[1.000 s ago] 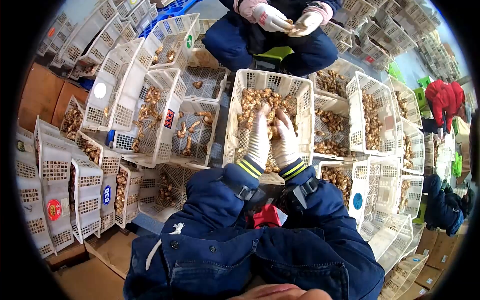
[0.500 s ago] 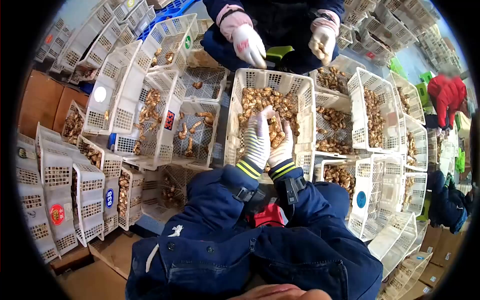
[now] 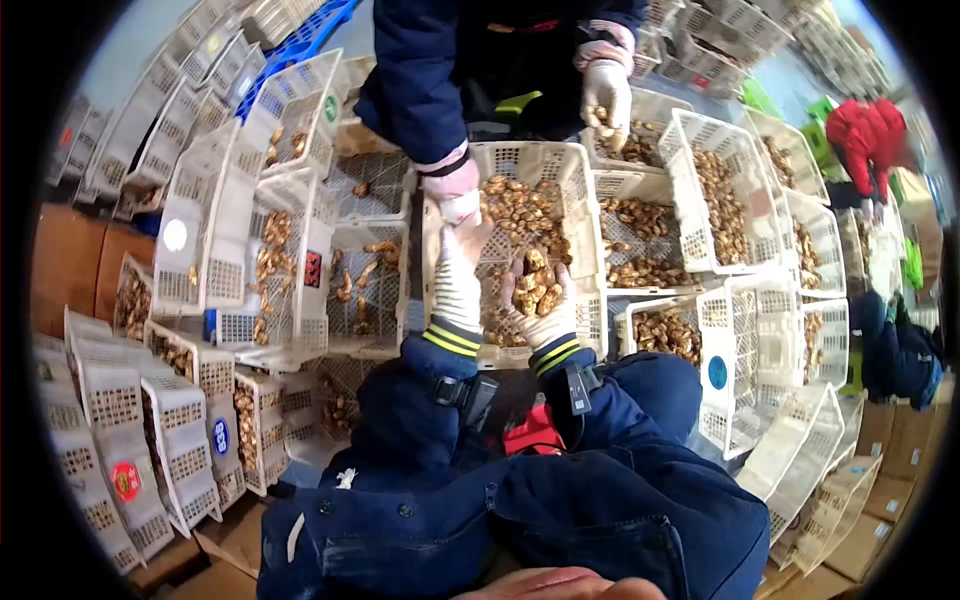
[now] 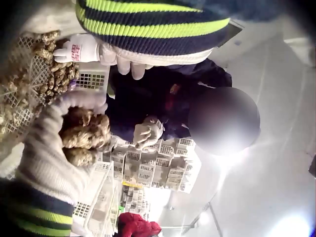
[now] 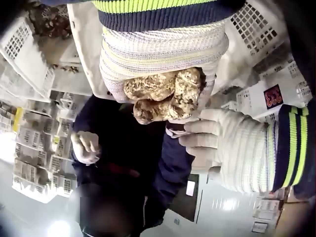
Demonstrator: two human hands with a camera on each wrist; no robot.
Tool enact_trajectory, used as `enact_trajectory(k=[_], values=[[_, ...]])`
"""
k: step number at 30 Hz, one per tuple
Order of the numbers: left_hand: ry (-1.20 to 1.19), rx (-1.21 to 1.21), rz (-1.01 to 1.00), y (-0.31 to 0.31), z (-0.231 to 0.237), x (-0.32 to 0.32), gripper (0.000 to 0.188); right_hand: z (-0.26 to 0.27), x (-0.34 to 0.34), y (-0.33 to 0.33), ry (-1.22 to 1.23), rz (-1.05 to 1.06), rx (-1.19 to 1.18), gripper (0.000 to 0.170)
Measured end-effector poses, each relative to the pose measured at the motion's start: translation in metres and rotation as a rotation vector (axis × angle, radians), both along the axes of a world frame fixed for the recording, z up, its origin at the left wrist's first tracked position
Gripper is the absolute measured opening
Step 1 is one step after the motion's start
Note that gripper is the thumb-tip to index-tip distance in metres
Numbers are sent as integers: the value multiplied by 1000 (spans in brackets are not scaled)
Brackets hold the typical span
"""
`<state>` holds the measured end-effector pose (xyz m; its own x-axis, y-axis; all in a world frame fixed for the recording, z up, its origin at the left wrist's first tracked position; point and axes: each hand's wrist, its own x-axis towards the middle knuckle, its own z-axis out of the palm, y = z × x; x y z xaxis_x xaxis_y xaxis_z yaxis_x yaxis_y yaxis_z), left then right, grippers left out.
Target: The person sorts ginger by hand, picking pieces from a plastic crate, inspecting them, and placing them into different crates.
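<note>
From where I stand, the nearest thing is the sitter's navy jacket (image 3: pixel 420 530), with a red item (image 3: pixel 533 430) by the lap, between the forearms. The right hand (image 5: pixel 163 54), in a striped glove, is clamped round a clutch of mushrooms (image 3: pixel 537 280), its fingers curled about them, over the near right part of a white crate (image 3: pixel 570 175). The left hand (image 5: pixel 222 143) holds nothing; its fingers are stretched out and loose, over the crate's left side. The two hands are apart.

Farther into that crate lies a loose heap (image 3: pixel 520 210) of more mushrooms. Across it a person in dark clothes (image 3: pixel 415 90) reaches in with one white glove (image 3: pixel 455 205), right by the sitter's left hand; I can't tell whether they touch. Their other glove (image 3: pixel 607 95) is curled at the crate's far right.

More crates flank us, one on the left marked 333 (image 3: pixel 313 310), one on the right bearing a blue sticker (image 3: pixel 717 372). Off to the right, well back, someone in red (image 3: pixel 865 140) bends over.
</note>
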<state>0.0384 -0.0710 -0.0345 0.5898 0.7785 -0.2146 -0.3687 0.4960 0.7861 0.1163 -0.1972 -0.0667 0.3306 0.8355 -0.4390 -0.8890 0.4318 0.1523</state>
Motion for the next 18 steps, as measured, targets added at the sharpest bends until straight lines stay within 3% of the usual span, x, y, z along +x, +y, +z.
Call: enact_trajectory(k=[1, 5, 8, 10, 11, 12, 13, 14, 15, 16, 18], values=[[-14, 15, 0, -2, -1, -2, 62, -5, 4, -9, 80, -59, 26, 49], [-42, -30, -21, -1, -5, -3, 63, -3, 42, -23, 29, -268, -119, 45], [-17, -64, -23, 1, -9, -3, 65, 4, 101, -21, -131, -431, 23, 47], [29, -72, -13, -3, 2, -4, 66, 17, 152, -10, -229, -526, -99, 48], [26, -89, -25, -3, 4, -4, 67, 14, 189, -3, -309, -516, -28, 51], [22, -106, -37, -3, 4, -4, 67, 20, 220, 11, -409, -528, -112, 55], [17, -85, -10, -4, -1, -2, 66, 33, 246, 25, -505, -538, -203, 59], [-7, -75, -4, -5, -5, -4, 65, 48, 271, 40, -622, -567, -445, 64], [-7, -108, -17, -2, -10, -3, 65, 76, 285, 45, -553, -402, -307, 72], [2, -143, -34, 2, -13, -3, 65, 42, 327, 58, -606, -421, -527, 78], [12, -147, 13, 3, 3, 1, 64, -32, 384, 62, -583, -320, -643, 84]])
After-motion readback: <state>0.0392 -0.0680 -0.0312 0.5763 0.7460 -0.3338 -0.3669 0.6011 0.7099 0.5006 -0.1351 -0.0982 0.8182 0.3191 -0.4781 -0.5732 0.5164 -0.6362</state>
